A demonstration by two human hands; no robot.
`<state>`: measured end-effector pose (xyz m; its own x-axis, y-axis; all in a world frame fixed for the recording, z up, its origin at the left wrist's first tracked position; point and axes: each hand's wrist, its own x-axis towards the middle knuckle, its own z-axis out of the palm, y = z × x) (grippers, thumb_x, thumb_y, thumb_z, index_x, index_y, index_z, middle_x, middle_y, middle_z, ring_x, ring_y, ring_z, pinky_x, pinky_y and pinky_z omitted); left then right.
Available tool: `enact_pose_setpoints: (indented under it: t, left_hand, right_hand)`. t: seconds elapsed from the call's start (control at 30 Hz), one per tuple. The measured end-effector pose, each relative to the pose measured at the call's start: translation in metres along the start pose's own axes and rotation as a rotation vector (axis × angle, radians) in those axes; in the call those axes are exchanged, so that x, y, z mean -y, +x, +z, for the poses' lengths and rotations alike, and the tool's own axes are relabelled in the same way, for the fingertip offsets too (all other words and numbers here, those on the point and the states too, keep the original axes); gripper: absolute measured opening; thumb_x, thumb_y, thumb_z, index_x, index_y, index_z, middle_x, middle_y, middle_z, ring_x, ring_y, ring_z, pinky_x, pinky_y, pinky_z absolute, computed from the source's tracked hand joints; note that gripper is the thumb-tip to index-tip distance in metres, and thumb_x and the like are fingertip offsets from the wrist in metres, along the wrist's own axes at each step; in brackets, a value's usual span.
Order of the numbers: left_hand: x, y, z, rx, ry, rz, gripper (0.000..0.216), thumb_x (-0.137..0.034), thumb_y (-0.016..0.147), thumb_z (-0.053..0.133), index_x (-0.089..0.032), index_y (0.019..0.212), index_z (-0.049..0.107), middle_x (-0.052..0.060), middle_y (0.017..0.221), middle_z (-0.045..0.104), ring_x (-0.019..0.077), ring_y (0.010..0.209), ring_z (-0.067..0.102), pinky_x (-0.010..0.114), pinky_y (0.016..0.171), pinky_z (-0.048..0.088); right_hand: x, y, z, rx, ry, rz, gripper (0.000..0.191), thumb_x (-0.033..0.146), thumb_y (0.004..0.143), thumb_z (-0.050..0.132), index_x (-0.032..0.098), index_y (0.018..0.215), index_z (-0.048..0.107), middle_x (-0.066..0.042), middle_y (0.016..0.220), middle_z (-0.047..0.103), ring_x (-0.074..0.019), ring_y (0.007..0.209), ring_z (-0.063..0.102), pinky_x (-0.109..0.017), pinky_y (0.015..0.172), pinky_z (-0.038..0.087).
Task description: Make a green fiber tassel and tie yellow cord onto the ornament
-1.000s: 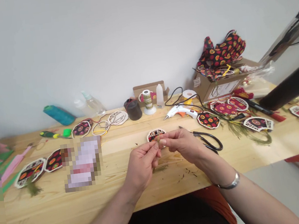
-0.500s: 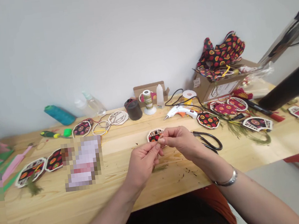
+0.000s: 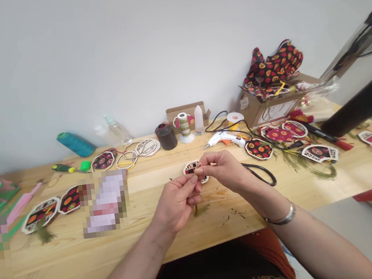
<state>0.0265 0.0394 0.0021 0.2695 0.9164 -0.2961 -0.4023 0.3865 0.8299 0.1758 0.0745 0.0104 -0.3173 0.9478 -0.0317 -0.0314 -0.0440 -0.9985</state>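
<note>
My left hand and my right hand meet over the middle of the wooden table, thumbs and fingertips pinched close together. Whatever lies between the fingertips is too small to make out. Just behind them is a patterned ornament with a pale lattice frame and dark red fabric, partly covered by my fingers. A bit of olive-green tassel shows below my left hand. Scissors with black handles lie beside my right wrist, their blades hidden.
A white glue gun with a black cord lies behind my right hand. Thread spools, including a black cone, and bottles stand along the wall. More fabric ornaments lie left and right. A cardboard box holds patterned fabric.
My hands stay pinched together, with the right one shifted slightly up and its fingertips a little less overlapped with the left. The left fingers have curled slightly. The camera view moved a little.
</note>
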Motion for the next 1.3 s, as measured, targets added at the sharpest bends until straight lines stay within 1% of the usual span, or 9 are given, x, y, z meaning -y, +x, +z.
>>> enact_pose_setpoints:
  t: [0.23, 0.33, 0.43, 0.5, 0.6, 0.77, 0.93, 1.07, 1.3]
  left_hand:
    - [-0.003, -0.001, -0.001, 0.003, 0.111, 0.047, 0.013, -0.024, 0.069, 0.073, -0.013, 0.077, 0.073, 0.001, 0.058, 0.055, 0.0057, 0.050, 0.039, 0.018, 0.042, 0.024]
    - [-0.007, -0.002, -0.001, -0.026, 0.261, 0.166, 0.014, -0.026, 0.074, 0.069, -0.016, 0.082, 0.075, 0.003, 0.062, 0.062, 0.0089, 0.054, 0.047, 0.022, 0.050, 0.037]
    - [-0.013, -0.002, -0.003, -0.085, 0.416, 0.332, 0.014, -0.025, 0.075, 0.068, -0.020, 0.086, 0.076, 0.008, 0.091, 0.069, 0.0178, 0.087, 0.060, 0.031, 0.081, 0.045]
    - [-0.018, 0.000, -0.005, -0.163, 0.476, 0.436, 0.010, -0.025, 0.071, 0.071, -0.022, 0.079, 0.076, 0.007, 0.120, 0.061, 0.0225, 0.113, 0.051, 0.034, 0.095, 0.039]
    - [-0.024, 0.005, -0.009, -0.265, 0.477, 0.517, 0.006, -0.027, 0.067, 0.075, -0.022, 0.071, 0.076, 0.004, 0.139, 0.044, 0.0255, 0.124, 0.039, 0.035, 0.100, 0.034]
    - [-0.031, 0.009, -0.009, -0.259, 0.335, 0.529, 0.005, -0.026, 0.069, 0.073, -0.023, 0.072, 0.075, 0.002, 0.143, 0.036, 0.0247, 0.127, 0.036, 0.032, 0.099, 0.035]
    - [-0.034, 0.009, -0.007, -0.304, 0.239, 0.522, 0.003, -0.024, 0.067, 0.075, -0.021, 0.068, 0.074, 0.004, 0.135, 0.043, 0.0246, 0.121, 0.041, 0.028, 0.087, 0.043]
    - [-0.035, 0.011, -0.009, -0.290, 0.153, 0.499, 0.007, -0.023, 0.065, 0.076, -0.018, 0.065, 0.072, 0.006, 0.126, 0.048, 0.0185, 0.099, 0.053, 0.025, 0.071, 0.046]
    - [-0.034, 0.012, -0.015, -0.284, 0.031, 0.442, 0.008, -0.022, 0.065, 0.076, -0.018, 0.067, 0.070, 0.002, 0.099, 0.059, 0.0085, 0.075, 0.054, 0.021, 0.063, 0.042]
  right_hand:
    - [0.005, 0.003, 0.000, 0.040, -0.079, -0.023, 0.012, 0.022, 0.069, 0.067, 0.015, 0.062, 0.062, 0.001, 0.058, 0.061, -0.0113, 0.057, 0.055, -0.026, 0.057, 0.043]
    - [0.011, 0.005, 0.001, 0.106, -0.064, -0.049, 0.011, 0.022, 0.073, 0.064, 0.015, 0.064, 0.062, 0.001, 0.054, 0.060, -0.0115, 0.054, 0.055, -0.026, 0.054, 0.043]
    - [0.019, 0.008, 0.000, 0.136, -0.041, -0.089, 0.010, 0.024, 0.073, 0.065, 0.015, 0.069, 0.066, 0.000, 0.059, 0.063, -0.0111, 0.057, 0.056, -0.026, 0.055, 0.044]
    - [0.023, 0.011, 0.000, 0.098, -0.062, -0.129, 0.011, 0.025, 0.075, 0.064, 0.016, 0.079, 0.071, -0.002, 0.074, 0.069, -0.0122, 0.068, 0.060, -0.027, 0.064, 0.047]
    - [0.024, 0.018, 0.002, 0.023, -0.050, -0.178, 0.021, 0.023, 0.081, 0.058, 0.020, 0.099, 0.070, -0.004, 0.093, 0.071, -0.0140, 0.089, 0.063, -0.033, 0.084, 0.047]
    - [0.019, 0.029, 0.013, 0.193, 0.149, -0.202, 0.029, 0.017, 0.084, 0.054, 0.022, 0.109, 0.066, -0.004, 0.108, 0.068, -0.0142, 0.103, 0.060, -0.036, 0.096, 0.043]
    - [0.016, 0.031, 0.020, 0.329, 0.212, -0.194, 0.024, 0.018, 0.082, 0.056, 0.023, 0.102, 0.069, -0.001, 0.097, 0.070, -0.0123, 0.094, 0.062, -0.034, 0.095, 0.043]
    - [0.019, 0.028, 0.023, 0.422, 0.177, -0.216, 0.021, 0.015, 0.083, 0.053, 0.020, 0.096, 0.068, 0.000, 0.088, 0.068, -0.0107, 0.086, 0.060, -0.031, 0.090, 0.045]
    - [0.008, 0.032, 0.027, 0.346, -0.080, -0.327, 0.014, 0.018, 0.084, 0.052, 0.017, 0.076, 0.064, 0.003, 0.071, 0.060, -0.0094, 0.068, 0.054, -0.024, 0.070, 0.045]
